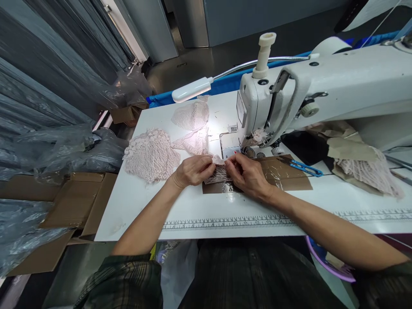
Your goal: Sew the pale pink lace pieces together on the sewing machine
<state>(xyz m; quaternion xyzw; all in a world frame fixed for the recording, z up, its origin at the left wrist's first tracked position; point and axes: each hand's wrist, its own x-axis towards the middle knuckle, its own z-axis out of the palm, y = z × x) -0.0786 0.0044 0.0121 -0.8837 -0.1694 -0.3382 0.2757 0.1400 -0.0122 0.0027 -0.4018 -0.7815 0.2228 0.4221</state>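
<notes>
Between my hands lies a small piece of pale pink lace (219,175), in front of the sewing machine (257,111). My left hand (197,169) pinches its left upper edge. The fingers of my right hand (247,175) close on its right upper edge, just below the needle area. Brown tape-covered card (286,176) lies under the lace and reaches to the right. Further lace pieces (195,133) sit beyond my left hand, trailing close to the piece I hold. A pile of pink lace (151,156) rests at the left.
Blue-handled thread snips (305,167) lie on the card. More lace with beige fabric (363,161) sits under the machine arm. A lamp (193,89) hangs over the table (135,214). A printed ruler (225,223) runs along the front edge. Cardboard boxes (80,197) stand left.
</notes>
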